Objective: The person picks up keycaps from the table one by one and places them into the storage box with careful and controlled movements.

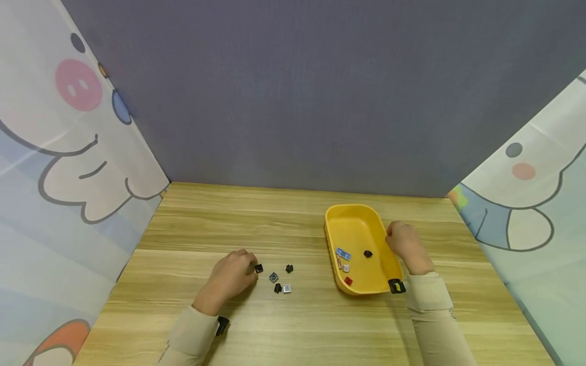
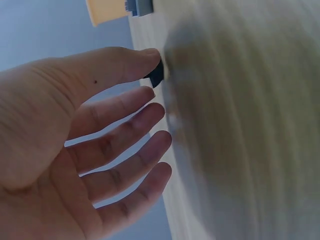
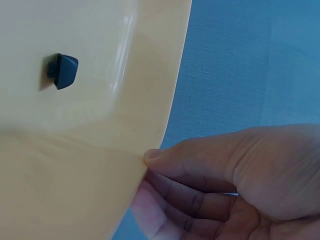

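Observation:
On the wooden table, my left hand (image 1: 234, 273) reaches to a small black keycap (image 1: 258, 268). In the left wrist view, the thumb overlaps the black keycap (image 2: 158, 75), and a narrow gap parts it from the index fingertip. The other fingers extend loosely. Beside that hand lie a grey-blue keycap (image 1: 273, 277), a white keycap (image 1: 287, 288) and two more black pieces (image 1: 289, 268). My right hand (image 1: 405, 245) pinches the right rim of a yellow tray (image 3: 150, 100) between thumb and fingers. Inside the tray sits a black keycap (image 3: 66, 71) on its side.
Also in the tray are a long blue keycap (image 1: 343, 254), an orange-brown piece (image 1: 339, 262), a white one (image 1: 346, 268) and a red one (image 1: 348, 281). A grey panel (image 1: 293, 101) stands behind the table (image 1: 229, 213); printed cloths flank both sides.

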`<state>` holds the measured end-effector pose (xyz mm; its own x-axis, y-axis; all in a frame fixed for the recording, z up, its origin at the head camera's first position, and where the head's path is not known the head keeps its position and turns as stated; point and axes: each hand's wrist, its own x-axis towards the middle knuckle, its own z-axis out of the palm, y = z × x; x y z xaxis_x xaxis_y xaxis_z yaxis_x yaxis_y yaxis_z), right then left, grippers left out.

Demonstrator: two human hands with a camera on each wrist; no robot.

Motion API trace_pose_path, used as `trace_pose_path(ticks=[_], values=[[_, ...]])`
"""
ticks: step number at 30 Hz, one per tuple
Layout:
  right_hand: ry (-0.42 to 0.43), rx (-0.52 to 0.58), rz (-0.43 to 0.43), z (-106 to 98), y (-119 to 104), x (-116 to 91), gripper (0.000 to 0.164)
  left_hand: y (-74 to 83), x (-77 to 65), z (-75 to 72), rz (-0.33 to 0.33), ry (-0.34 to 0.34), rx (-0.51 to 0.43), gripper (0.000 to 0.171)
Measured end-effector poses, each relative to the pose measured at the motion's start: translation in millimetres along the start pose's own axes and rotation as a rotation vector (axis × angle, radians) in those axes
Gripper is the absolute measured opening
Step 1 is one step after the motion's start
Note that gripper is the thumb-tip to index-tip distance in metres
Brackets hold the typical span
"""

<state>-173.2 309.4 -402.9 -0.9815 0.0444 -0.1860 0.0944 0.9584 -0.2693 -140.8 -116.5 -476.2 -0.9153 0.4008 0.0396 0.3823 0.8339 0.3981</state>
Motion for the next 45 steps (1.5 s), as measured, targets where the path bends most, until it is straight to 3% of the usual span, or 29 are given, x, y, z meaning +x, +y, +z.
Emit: trace_pose_path(ticks=[10, 20, 29, 37, 45], values=[[0.0, -0.01, 0.006, -0.6, -2.0, -0.2, 0.018, 0.5, 0.6, 6.0, -0.034, 0.011, 0.002, 0.022], [0.002, -0.007, -0.003, 2.4, 1.1, 0.6, 0.017, 2.4, -0.9, 2.8, -0.039, 0.039, -0.021, 0.019], [-0.002, -0.012, 0.0, 2.3, 1.6, 0.3, 0.019, 11.1, 9.2, -8.7, 0.014, 0.104, -0.015, 0.018], [0.006, -0.009, -0.012, 3.3, 2.6, 0.5, 0.019, 37.2, 28.8, -16.9, 0.092, 0.08, -0.017, 0.02], [0.012, -0.002, -0.022, 2.7, 1.8, 0.0, 0.017, 83.8, 57.9, -12.6, 0.2, 0.006, -0.059, 0.022]])
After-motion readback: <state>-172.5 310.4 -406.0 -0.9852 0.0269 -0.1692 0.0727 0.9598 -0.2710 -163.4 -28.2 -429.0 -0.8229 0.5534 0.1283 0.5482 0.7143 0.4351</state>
